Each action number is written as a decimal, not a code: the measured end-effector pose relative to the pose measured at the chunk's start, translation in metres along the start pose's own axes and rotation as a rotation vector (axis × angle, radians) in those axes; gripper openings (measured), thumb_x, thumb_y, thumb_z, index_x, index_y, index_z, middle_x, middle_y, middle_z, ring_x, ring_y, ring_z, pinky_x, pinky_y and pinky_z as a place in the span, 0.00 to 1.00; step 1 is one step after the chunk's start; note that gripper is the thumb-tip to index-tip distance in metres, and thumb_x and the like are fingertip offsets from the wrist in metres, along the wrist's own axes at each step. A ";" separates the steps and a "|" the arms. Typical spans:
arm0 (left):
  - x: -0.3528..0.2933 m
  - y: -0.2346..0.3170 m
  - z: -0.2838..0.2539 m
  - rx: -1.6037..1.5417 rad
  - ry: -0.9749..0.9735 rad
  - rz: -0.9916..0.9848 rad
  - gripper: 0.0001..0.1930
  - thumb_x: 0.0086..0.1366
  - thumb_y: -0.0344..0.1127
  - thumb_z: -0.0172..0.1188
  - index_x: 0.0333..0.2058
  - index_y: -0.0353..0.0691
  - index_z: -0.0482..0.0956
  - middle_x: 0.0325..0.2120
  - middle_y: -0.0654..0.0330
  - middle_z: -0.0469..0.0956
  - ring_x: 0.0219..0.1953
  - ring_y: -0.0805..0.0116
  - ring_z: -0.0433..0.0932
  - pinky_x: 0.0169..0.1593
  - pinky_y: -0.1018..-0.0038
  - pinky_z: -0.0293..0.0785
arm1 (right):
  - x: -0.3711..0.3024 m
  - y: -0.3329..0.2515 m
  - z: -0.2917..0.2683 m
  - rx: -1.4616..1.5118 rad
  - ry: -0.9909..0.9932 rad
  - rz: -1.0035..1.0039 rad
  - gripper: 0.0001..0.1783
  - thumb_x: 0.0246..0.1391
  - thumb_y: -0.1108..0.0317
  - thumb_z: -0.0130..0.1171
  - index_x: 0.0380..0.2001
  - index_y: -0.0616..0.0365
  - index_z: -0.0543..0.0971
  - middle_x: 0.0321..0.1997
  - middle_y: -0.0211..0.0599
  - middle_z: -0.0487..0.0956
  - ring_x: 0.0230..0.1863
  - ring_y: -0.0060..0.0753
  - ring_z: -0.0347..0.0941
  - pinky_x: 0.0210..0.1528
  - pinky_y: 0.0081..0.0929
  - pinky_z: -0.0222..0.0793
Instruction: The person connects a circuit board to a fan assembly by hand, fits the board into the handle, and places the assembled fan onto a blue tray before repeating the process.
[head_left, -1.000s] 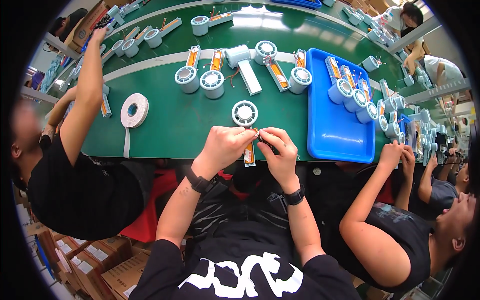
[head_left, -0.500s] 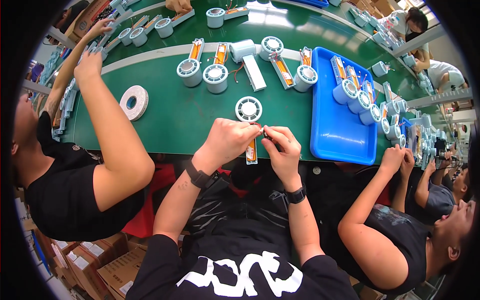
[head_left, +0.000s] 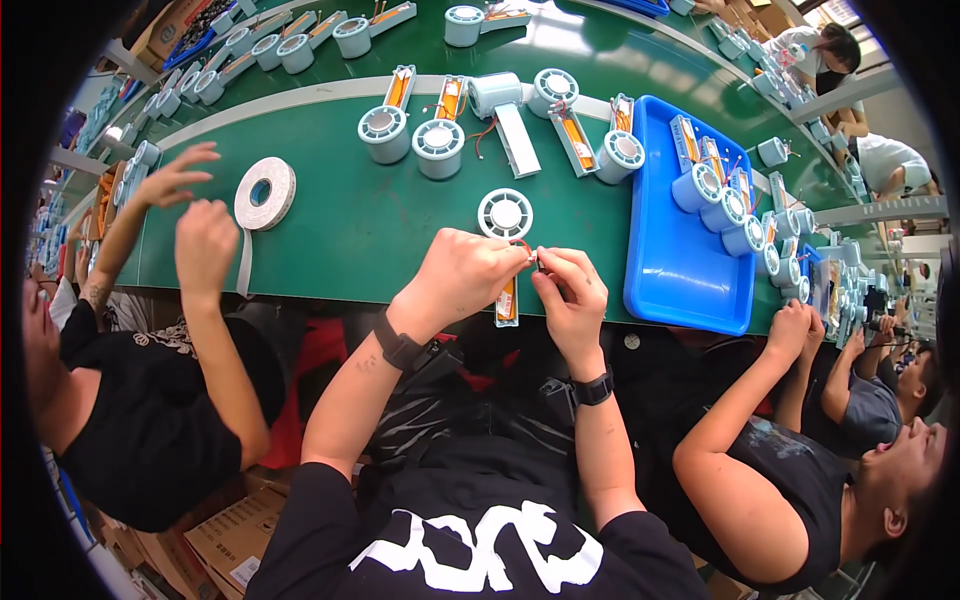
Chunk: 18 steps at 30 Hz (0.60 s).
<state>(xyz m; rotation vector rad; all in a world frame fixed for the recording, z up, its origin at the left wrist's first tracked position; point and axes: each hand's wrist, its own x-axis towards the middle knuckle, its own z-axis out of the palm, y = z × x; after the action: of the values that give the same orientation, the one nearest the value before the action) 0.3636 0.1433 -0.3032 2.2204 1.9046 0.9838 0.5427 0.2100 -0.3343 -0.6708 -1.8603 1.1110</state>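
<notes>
A light-blue handheld fan [head_left: 505, 214] lies in front of me, its round grille facing up. Its open handle [head_left: 507, 304] points toward me and shows an orange battery inside, partly covered by my hands. Above that handle my left hand [head_left: 455, 278] is closed, thumb and finger pinching a small white wire connector [head_left: 533, 257] with red wire beside it. Fingertip to fingertip with it, my right hand [head_left: 573, 298] pinches a small dark piece at the connector, mostly hidden by the fingers. Whether the two pieces are joined I cannot tell.
Several similar open fans [head_left: 438, 148] stand along the far side of the green table [head_left: 340, 230]. A blue tray [head_left: 690, 290] holding more fans is at my right. To the left lies a white tape roll [head_left: 268, 190]. Co-workers sit close on both sides.
My hands stay together, pinching, with only a slight shift in the picture. The left co-worker's arms have drawn back and lower, and a strip now hangs from the tape roll.
</notes>
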 end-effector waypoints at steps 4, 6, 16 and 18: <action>0.000 -0.002 0.000 -0.010 0.013 0.005 0.04 0.60 0.34 0.66 0.30 0.43 0.81 0.22 0.64 0.80 0.23 0.63 0.80 0.24 0.68 0.73 | 0.001 -0.001 0.001 -0.034 0.002 0.014 0.17 0.52 0.81 0.68 0.46 0.60 0.85 0.44 0.38 0.83 0.37 0.28 0.79 0.36 0.23 0.76; 0.000 -0.001 0.002 0.040 -0.005 0.035 0.03 0.60 0.33 0.65 0.31 0.44 0.80 0.21 0.65 0.79 0.22 0.64 0.80 0.24 0.68 0.72 | 0.000 -0.001 0.001 -0.020 -0.008 0.032 0.17 0.52 0.82 0.67 0.47 0.61 0.84 0.45 0.38 0.82 0.38 0.27 0.79 0.36 0.21 0.75; -0.001 -0.001 0.000 0.116 -0.013 0.088 0.04 0.58 0.32 0.65 0.32 0.44 0.80 0.20 0.66 0.78 0.22 0.66 0.81 0.24 0.69 0.73 | 0.010 -0.010 -0.008 -0.176 -0.064 -0.125 0.18 0.48 0.81 0.69 0.45 0.61 0.85 0.43 0.41 0.84 0.39 0.37 0.83 0.40 0.26 0.78; -0.003 -0.002 0.004 0.058 0.114 0.096 0.05 0.57 0.32 0.67 0.32 0.43 0.80 0.20 0.66 0.77 0.22 0.66 0.80 0.24 0.69 0.72 | 0.012 -0.018 -0.009 -0.169 -0.063 -0.087 0.18 0.48 0.81 0.70 0.45 0.61 0.85 0.42 0.41 0.84 0.39 0.37 0.83 0.40 0.26 0.78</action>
<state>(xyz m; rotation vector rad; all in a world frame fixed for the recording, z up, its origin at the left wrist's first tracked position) 0.3639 0.1422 -0.3080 2.3568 1.9106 1.1058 0.5441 0.2145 -0.3118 -0.6500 -2.0336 0.9360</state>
